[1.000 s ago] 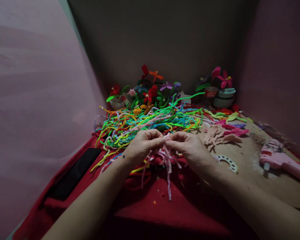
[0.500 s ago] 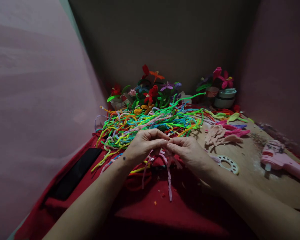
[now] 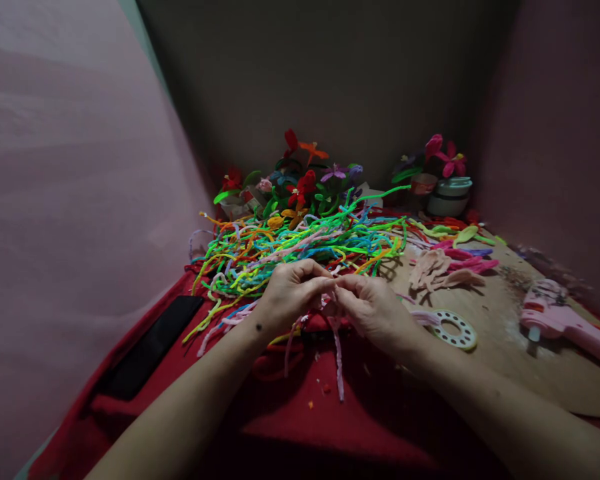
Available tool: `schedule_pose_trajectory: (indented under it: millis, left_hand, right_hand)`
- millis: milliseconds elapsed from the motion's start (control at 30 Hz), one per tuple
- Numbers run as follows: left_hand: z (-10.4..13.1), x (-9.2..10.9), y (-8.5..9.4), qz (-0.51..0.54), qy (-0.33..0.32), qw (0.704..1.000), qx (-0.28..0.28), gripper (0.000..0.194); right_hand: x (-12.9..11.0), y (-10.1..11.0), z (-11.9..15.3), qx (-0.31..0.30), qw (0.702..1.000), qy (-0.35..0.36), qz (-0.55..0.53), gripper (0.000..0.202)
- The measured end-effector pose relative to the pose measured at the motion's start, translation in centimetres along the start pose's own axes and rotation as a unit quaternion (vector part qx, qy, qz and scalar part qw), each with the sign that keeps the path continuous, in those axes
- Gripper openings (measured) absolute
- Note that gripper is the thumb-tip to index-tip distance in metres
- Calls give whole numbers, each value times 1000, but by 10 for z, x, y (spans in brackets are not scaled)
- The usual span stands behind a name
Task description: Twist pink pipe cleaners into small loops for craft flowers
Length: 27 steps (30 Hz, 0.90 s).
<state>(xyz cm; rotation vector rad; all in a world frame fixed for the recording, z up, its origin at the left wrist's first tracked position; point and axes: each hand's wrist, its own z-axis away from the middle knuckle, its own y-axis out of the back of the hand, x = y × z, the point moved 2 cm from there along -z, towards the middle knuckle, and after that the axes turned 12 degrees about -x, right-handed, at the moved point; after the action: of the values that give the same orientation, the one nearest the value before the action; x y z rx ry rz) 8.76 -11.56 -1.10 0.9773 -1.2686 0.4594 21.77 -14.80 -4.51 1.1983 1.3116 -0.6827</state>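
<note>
the left hand (image 3: 296, 293) and right hand (image 3: 380, 310) both seem to pinch a pink fuzzy stem (image 3: 339, 362); its long axis hangs near-vertical, free end pointing down the view.

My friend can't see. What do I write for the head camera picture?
A left hand and right hand pinch a small pink chenille piece above a red cloth. Behind them is a colorful tangle of chenille stems, with fuzzy flowers at the back. A pink glue gun lies at the right.

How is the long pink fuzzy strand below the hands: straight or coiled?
Mostly straight: the strand runs down over the red fabric cloth without looping. Its top is hard to make out.
</note>
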Motion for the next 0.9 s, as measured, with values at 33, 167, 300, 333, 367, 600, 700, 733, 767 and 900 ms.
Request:
schedule_pose_trajectory:
  millis: [33,167,300,333,367,600,700,733,767,900]
  left_hand:
    - [0,1,0,19,18,1000,-9,12]
    - [-1,1,-1,35,48,997,-47,16]
    - [-2,-3,0,-12,70,997,-42,19]
    - [-2,-5,0,-26,74,996,-39,19]
    - [-2,-6,0,-43,75,996,-36,19]
    - [-2,-4,0,-202,31,978,-37,26]
    - [-2,-5,2,-230,11,973,-26,23]
    - [-3,-5,3,-232,3,973,-18,21]
    - [-3,-5,3,-226,-4,974,-9,20]
    - [-3,-5,1,-97,27,995,-12,19]
  right_hand:
    - [1,0,0,21,999,7,25,22]
    - [3,-1,1,61,994,-7,95,20]
    - [0,-2,3,63,974,-12,219,21]
    - [-1,-3,3,64,964,-15,257,22]
    - [-2,-3,4,65,954,-19,292,23]
    - [-1,-5,3,44,959,-22,278,19]
    - [1,-3,0,-28,995,-46,82,21]
    - [2,-2,-1,-55,997,-59,12,22]
    - [3,-2,-1,-73,994,-69,-47,22]
    - [5,0,-1,-40,985,-79,-145,21]
